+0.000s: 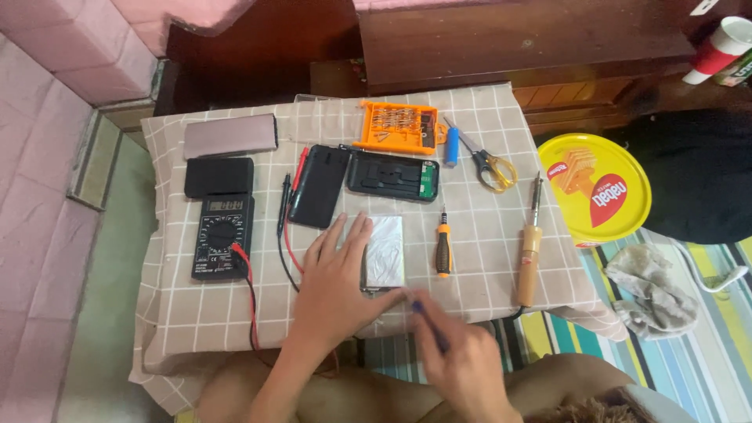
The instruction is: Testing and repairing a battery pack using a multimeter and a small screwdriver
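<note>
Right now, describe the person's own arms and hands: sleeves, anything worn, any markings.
Both forearms are bare: no sleeves reach into view. The left hand shows no ring, watch, glove or bracelet, with short nails on slim fingers. The right hand is likewise bare of jewellery or gloves, though it is somewhat blurred. No tattoos or marks can be made out on either arm.

Beige tablecloth (501,258) checked with thin white lines. Silver foil battery pack (385,251) gleaming. Black multimeter (222,235) trailing red and black leads (252,301). Bright orange bit holder (398,127), orange-and-black screwdriver (443,244), yellow-handled scissors (492,166), blue cylinder (452,146), yellow round tin (599,188), striped multicolour mat (697,360).
</note>
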